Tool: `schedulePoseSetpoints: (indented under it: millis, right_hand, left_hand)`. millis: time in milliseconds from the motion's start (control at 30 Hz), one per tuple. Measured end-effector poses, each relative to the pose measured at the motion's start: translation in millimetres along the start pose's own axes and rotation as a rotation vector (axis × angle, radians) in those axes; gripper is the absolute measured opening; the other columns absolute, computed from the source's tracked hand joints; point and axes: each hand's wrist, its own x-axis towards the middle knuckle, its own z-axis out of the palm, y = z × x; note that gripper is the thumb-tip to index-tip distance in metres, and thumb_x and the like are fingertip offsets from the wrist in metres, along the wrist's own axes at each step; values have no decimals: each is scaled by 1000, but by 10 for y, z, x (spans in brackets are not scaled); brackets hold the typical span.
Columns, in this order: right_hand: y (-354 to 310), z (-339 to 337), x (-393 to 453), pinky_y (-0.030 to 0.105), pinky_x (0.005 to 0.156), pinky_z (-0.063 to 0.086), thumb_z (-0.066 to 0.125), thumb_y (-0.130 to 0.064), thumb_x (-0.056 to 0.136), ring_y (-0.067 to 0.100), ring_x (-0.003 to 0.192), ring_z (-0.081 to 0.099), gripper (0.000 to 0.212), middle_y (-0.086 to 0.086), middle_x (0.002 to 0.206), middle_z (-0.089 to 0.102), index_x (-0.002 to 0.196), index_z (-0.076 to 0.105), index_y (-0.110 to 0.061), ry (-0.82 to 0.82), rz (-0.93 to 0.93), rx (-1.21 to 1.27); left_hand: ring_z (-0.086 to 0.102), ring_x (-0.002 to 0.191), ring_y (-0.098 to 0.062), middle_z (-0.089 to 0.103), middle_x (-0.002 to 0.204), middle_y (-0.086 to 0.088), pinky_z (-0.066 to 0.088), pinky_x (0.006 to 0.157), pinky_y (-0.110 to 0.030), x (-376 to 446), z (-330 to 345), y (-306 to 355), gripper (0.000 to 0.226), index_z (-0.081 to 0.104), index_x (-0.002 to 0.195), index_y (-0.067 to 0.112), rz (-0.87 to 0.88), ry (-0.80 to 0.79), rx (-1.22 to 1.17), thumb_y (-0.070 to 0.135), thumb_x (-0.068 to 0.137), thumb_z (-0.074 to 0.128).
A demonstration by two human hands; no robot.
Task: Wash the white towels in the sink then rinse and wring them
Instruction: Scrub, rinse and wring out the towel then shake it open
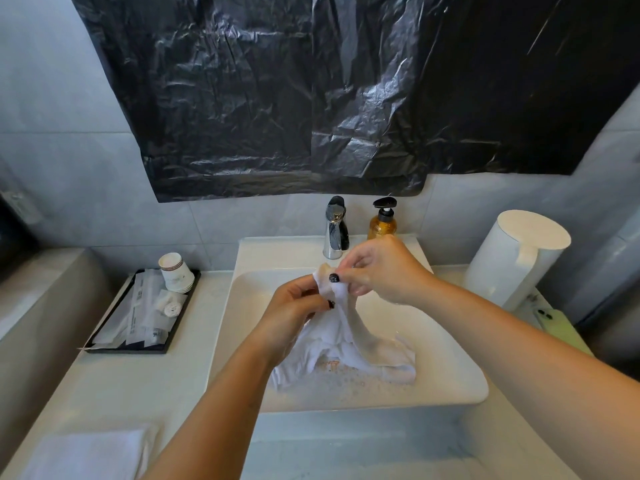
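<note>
A wet white towel (346,344) hangs from both my hands over the white sink (460,379), its lower folds lying in soapy water on the basin floor. My left hand (294,311) pinches the towel's upper edge from the left. My right hand (381,268) pinches the same raised corner from the right, just in front of the chrome faucet (336,226). No water runs from the spout. A second, folded white towel (86,455) lies on the counter at the near left.
An amber soap pump bottle (382,220) stands right of the faucet. A white kettle (516,258) and a pale green phone (557,327) sit on the right counter. A black tray (138,317) with paper cups and sachets is at the left. Black plastic sheeting covers the wall above.
</note>
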Motion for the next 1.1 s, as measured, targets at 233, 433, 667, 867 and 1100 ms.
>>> schedulePoseSetpoints:
  millis: [233,433,667,867,1100]
  right_hand:
    - [-21,176,-3,21,53,56,76,-10,81,12,55,63,4,2,68,68,79,72,-11,146,-19,131]
    - [52,55,60,25,62,54,70,-21,88,9,63,64,9,0,74,69,91,74,-13,279,-68,-46]
    - [207,-69,212,33,89,46,72,-36,82,20,102,58,27,6,104,65,98,71,-15,-68,29,-14]
    - [-15,-339,236,31,81,54,65,-44,87,16,84,63,30,-6,86,69,87,69,-14,-97,77,143]
    - [-643,-1031,364,27,54,36,80,-45,73,17,53,41,59,11,54,47,55,55,5,338,-200,-107]
  left_hand:
    - [67,99,-21,71,102,-6,54,92,-33,82,91,0,19,74,95,23,104,184,307,6,88,70]
    - [57,84,-19,63,91,-9,46,77,-25,169,93,42,19,71,93,13,72,210,377,6,98,53]
    - [67,106,-29,72,110,-18,50,97,-48,327,72,498,29,68,113,5,0,171,18,7,103,41]
    - [63,115,-29,66,120,-14,52,99,-44,410,159,1121,28,59,125,5,77,121,-172,16,104,43]
    - [63,117,-26,69,121,-12,51,100,-41,495,119,1656,27,64,117,6,151,174,-138,12,104,42]
